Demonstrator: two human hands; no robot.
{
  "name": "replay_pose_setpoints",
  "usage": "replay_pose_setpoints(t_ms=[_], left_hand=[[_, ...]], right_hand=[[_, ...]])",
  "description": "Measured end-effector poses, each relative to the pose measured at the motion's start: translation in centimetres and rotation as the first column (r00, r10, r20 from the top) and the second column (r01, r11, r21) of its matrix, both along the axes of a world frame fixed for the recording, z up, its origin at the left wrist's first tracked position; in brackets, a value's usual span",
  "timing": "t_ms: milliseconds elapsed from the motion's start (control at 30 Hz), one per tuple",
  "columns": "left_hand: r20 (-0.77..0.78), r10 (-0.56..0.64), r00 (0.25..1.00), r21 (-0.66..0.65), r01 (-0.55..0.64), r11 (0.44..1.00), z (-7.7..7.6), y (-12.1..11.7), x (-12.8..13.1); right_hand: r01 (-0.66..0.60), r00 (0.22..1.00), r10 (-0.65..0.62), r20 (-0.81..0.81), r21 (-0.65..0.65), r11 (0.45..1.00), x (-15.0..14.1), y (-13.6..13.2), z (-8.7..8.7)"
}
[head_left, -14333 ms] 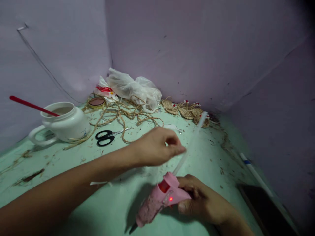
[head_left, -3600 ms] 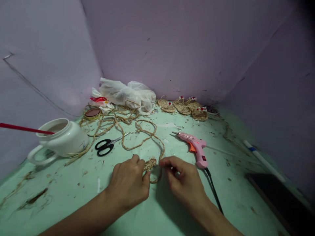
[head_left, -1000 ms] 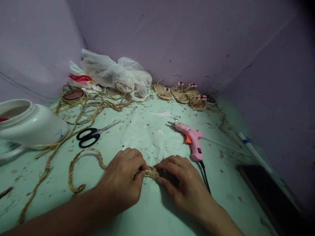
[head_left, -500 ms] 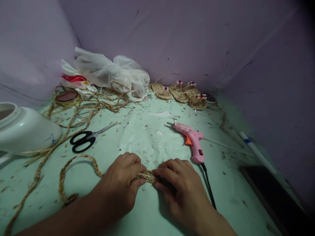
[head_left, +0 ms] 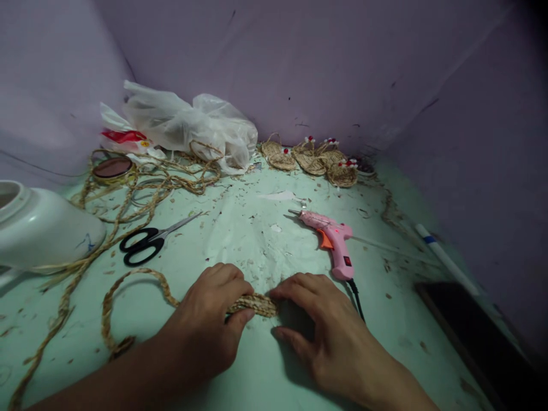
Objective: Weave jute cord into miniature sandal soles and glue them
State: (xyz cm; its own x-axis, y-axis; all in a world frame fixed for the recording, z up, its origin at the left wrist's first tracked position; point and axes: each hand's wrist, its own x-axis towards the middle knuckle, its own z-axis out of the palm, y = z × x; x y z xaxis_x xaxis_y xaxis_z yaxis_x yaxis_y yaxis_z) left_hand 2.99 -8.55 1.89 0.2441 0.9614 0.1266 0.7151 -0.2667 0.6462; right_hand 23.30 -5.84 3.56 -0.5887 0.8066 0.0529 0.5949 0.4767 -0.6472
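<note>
My left hand (head_left: 214,319) is closed on a flat coil of braided straw cord (head_left: 262,305), pinching it between thumb and fingers. Its right end sticks out past my fingertips. At that end my right hand (head_left: 329,325) is spread, thumb apart from the fingers; whether a fingertip touches the coil I cannot tell. A tail of the braided cord (head_left: 159,277) curves out to the left of my left wrist. Beyond my right hand lies a pink glue gun (head_left: 329,225) with an orange trigger. Black-handled scissors (head_left: 145,245) lie to the left.
On the left lie a white plastic jug (head_left: 51,231) and a tangle of straw rope (head_left: 162,185). Plastic bags (head_left: 197,128) and several woven straw pieces with beads (head_left: 310,161) line the back wall. A dark flat object (head_left: 471,337) sits at the right. Scraps litter the green tabletop.
My right hand has let go of the coil's right end, its thumb and fingers parting. More of the coil shows now. My left hand keeps its pinch, and the view has shifted slightly.
</note>
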Motion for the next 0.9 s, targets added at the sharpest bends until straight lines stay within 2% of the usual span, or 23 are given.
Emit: replay_pose_setpoints(t_ms=[167, 267, 400, 467, 533, 700, 900], left_hand=[[0.0, 0.005, 1.0, -0.012, -0.005, 1.0, 0.0, 0.1, 0.1], [0.0, 0.008, 1.0, -0.016, -0.008, 1.0, 0.0, 0.1, 0.1], [0.003, -0.005, 1.0, -0.025, 0.005, 1.0, 0.1, 0.1, 0.1], [0.001, -0.012, 1.0, -0.028, 0.012, 1.0, 0.2, 0.1, 0.1], [-0.009, -0.014, 1.0, -0.032, 0.014, 0.999, 0.3, 0.2, 0.1], [-0.022, -0.076, 0.997, -0.081, 0.074, 0.994, 0.9, 0.3, -0.6], [-0.125, -0.053, 0.991, -0.105, 0.04, 0.994, 1.8, 0.1, -1.5]], right_hand=[[-0.014, 1.0, 0.014, 0.003, -0.022, 1.0, 1.0, 0.4, 0.4], [-0.028, 0.994, 0.026, -0.105, -0.019, 0.999, 1.9, 0.8, 1.0], [0.138, 0.945, -0.105, -0.309, 0.088, 0.987, 1.8, 1.0, 1.5], [0.132, 0.958, -0.082, -0.274, 0.167, 0.977, 0.9, 0.8, 1.0], [0.058, 0.985, -0.022, -0.173, 0.207, 0.977, -0.2, 0.3, 0.3], [0.016, 0.999, -0.008, -0.043, 0.186, 0.982, -2.4, -0.5, -1.0], [0.048, 0.999, -0.048, -0.003, 0.169, 0.984, -2.9, -0.5, -0.6]])
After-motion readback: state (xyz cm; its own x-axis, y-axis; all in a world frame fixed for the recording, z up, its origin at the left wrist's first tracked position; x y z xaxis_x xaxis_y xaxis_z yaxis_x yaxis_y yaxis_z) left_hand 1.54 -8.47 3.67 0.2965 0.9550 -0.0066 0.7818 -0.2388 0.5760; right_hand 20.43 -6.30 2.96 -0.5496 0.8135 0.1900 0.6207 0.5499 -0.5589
